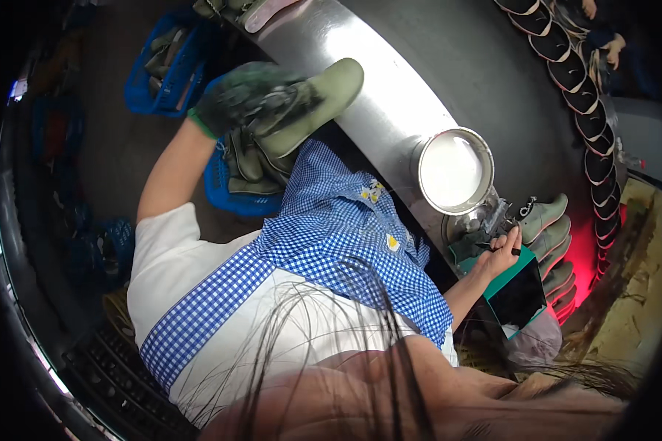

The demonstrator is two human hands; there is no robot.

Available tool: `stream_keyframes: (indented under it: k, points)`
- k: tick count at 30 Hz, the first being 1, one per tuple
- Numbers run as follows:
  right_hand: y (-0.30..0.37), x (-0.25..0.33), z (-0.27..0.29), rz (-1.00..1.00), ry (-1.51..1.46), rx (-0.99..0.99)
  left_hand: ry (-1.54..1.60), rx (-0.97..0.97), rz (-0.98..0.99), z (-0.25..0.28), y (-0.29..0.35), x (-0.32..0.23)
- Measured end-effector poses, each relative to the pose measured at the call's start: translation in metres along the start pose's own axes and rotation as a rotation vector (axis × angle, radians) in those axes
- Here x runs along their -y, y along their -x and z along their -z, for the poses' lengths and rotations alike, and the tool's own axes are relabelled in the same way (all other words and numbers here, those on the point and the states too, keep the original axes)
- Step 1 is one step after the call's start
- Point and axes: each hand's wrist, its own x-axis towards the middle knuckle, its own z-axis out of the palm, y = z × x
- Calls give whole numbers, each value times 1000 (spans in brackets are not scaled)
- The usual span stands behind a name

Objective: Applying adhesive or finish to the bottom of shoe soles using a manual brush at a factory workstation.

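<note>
My left hand point(246, 99) wears a dark glove with a green cuff and is closed on an olive-green shoe point(338, 84), its toe pointing right over the metal bench. Below that hand, more olive shoes point(250, 162) lie in a blue basket point(217, 184). My bare right hand point(500, 253) is closed around a thin black-handled tool point(516, 252), whose working end I cannot make out. It is beside a green-edged box point(518, 294) with a dark inside. Just beyond stands a round metal pot point(423, 173) of white liquid point(449, 169).
The shiny metal bench point(368, 59) curves across the front. Several olive shoes point(555, 246) stand in a row at right, near a red glow. A line of dark, pale-rimmed pieces point(585, 103) runs along the far right. Another blue basket point(136, 92) with shoes sits at upper left.
</note>
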Motion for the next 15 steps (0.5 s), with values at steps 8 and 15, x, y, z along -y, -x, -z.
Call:
stream_keyframes:
  k: [8,15]
  points:
    - [3,-9,19,-27,14,-63,610,-5,679,-88,-123,-22]
    - [5,2,25,-25,53,-36,632,-658,467,-63,-40,93]
